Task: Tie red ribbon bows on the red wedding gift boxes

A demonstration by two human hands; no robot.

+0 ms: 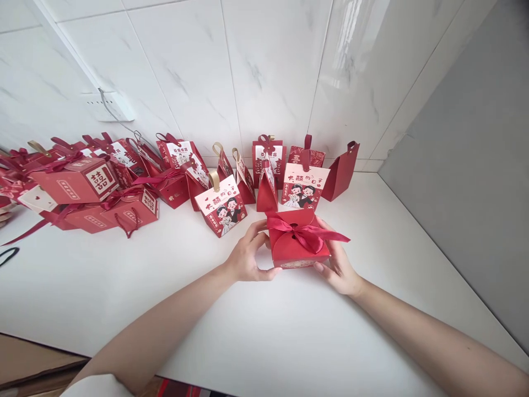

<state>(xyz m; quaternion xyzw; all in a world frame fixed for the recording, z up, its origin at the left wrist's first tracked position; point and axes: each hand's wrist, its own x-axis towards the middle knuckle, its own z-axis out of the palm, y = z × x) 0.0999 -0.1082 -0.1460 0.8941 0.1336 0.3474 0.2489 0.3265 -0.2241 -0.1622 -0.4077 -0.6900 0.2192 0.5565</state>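
Red box (287, 252) between left hand (248, 258) and right hand (342, 271), on or just above tabletop (264, 325); cannot tell which.
Forearms converge from the lower corners; fingers of both hands hold its opposite sides, thumbs nearest; other fingers partly hidden; front print illegible; top faces up, longer axis roughly left-right; ribbon (308, 236) tail points right.

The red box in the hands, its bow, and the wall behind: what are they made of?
Red box: probably thin card with a smooth, low sheen; its edges look crisply folded.
Bow: looks like satin ribbon, soft and shiny, with bright highlights along its creases.
Wall: seemingly glossy tiles, maybe ceramic, with straight joints and reflections.
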